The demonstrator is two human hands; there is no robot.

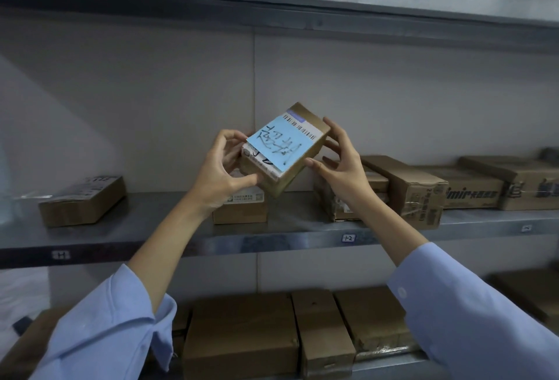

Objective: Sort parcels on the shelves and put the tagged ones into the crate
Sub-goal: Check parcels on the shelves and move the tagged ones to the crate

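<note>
Head view: 1 carton lifted in front of grey metal shelving, both hands on it
Tagged parcel (298, 168): small brown carton, tilted, held in the air above the middle shelf (151, 228) and touching no other box
Blue note (276, 145): marked with dark handwriting, lies across the carton's top face and covers part of a white barcode label (299, 125)
Left hand (222, 172): fingers and thumb curled round the carton's lower left end
Right hand (343, 165): fingers spread and bent, thumb tip on the near edge, forefinger on the far upper edge, the carton pinched between them
Flat box (81, 201): on the middle shelf, well apart to the left
Labelled box (240, 210): on the same shelf, just behind the left hand
Taped cartons (417, 192): crowded together on the shelf's right part
Lower boxes (242, 337): brown, side by side on the shelf below
Sleeves (99, 328): light blue, pushed back from the wrists
</note>
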